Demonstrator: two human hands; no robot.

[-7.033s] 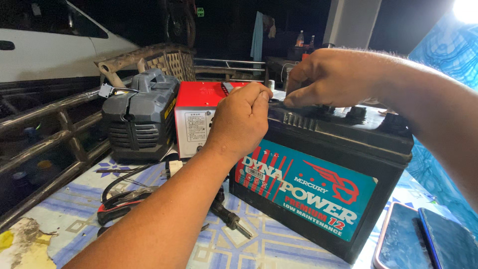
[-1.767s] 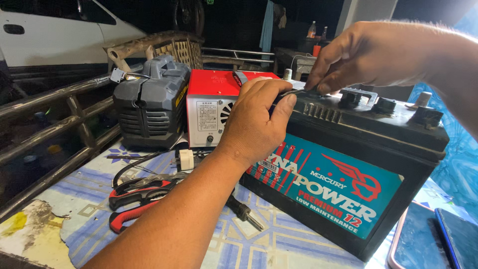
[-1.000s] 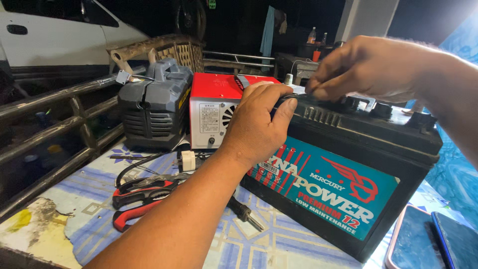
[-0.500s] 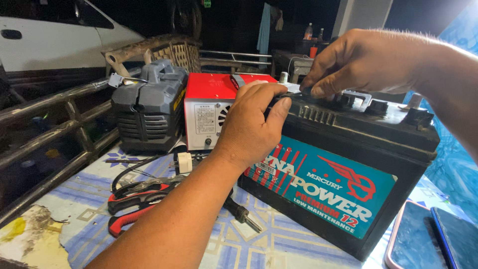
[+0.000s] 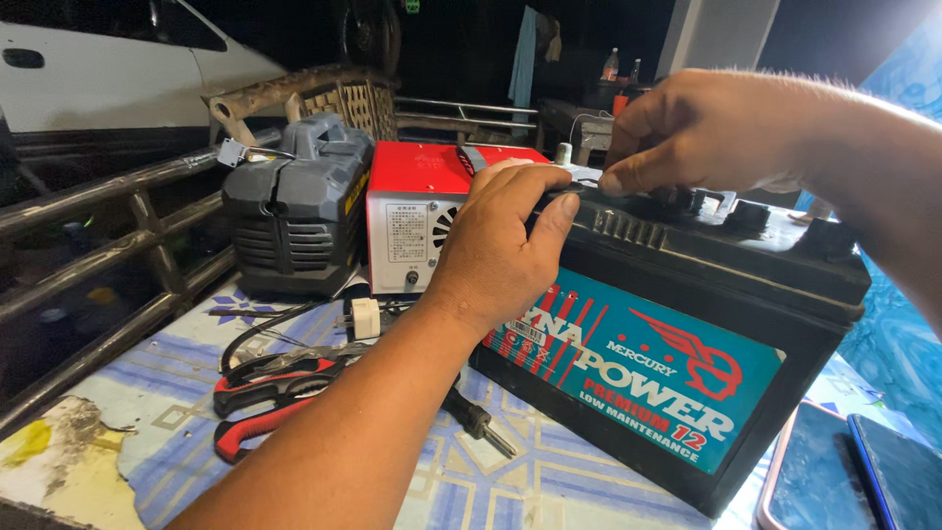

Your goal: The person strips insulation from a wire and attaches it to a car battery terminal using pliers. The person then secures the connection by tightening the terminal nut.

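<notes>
Since half a second ago little has shifted: our left hand (image 5: pixel 496 245) stays draped over the near top corner of the car battery (image 5: pixel 677 363), and our right hand (image 5: pixel 706 132) has kept its pinch at the top. Our left palm lies flat, fingers curled over the edge, bracing rather than clasping. Our right thumb and forefinger are closed on something small near the caps; we cannot tell what. We judge the battery heavy, rigid and smooth-sided, best taken under its top rim. It sits on the patterned tablecloth (image 5: pixel 549 491), beside the red charger (image 5: pixel 417 226).
</notes>
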